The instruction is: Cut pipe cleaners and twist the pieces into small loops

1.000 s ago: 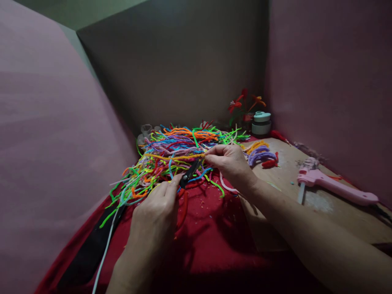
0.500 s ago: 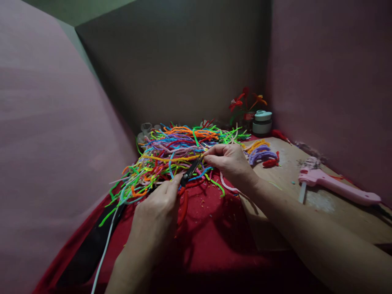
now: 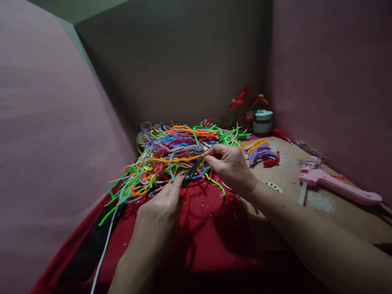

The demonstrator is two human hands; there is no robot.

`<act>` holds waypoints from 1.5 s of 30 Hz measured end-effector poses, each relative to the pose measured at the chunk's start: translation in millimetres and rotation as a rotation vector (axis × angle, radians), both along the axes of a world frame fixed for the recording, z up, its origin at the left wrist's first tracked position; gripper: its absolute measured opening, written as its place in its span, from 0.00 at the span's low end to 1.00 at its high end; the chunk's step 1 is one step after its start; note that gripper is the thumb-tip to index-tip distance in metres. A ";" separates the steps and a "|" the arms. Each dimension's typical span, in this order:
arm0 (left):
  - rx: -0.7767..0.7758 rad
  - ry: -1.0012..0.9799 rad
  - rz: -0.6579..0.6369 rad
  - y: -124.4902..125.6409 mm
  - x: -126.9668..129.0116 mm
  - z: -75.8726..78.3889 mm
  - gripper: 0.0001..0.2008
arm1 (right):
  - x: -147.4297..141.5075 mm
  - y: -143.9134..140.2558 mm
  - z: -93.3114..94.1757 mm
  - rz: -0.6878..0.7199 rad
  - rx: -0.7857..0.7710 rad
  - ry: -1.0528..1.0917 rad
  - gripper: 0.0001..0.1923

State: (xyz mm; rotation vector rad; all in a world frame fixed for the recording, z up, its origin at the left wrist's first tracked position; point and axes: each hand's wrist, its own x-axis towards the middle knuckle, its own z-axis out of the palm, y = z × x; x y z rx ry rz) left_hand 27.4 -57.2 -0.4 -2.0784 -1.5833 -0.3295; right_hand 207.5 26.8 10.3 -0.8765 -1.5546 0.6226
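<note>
Scissors (image 3: 190, 176) sit gripped in the left hand (image 3: 159, 212) while the right hand (image 3: 228, 163) pinches an orange pipe cleaner (image 3: 174, 159).

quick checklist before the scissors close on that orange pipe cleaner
1. Left hand grips the scissors: ok.
2. Right hand pinches the orange pipe cleaner near its end: ok.
3. Blades at the orange pipe cleaner, beside the pinch: ok.
4. Right fingertips clear of the blades: cannot tell, they are very close.
5. Only one strand between the blades: cannot tell, the pile of pipe cleaners lies right behind.
6. Glue gun out of the way, off to the right on the board: ok.
</note>
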 end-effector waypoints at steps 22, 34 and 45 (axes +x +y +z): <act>-0.212 -0.373 -0.321 12.2 -1.8 -7.8 0.24 | -1.4 5.5 1.9 0.220 -0.287 0.321 0.04; -0.147 -0.282 -0.221 10.8 3.9 -12.5 0.23 | -0.7 9.5 -2.5 0.196 -0.242 0.243 0.05; -0.143 -0.276 -0.143 8.0 14.7 -16.7 0.23 | -2.7 1.7 -3.1 -0.063 -0.070 -0.015 0.06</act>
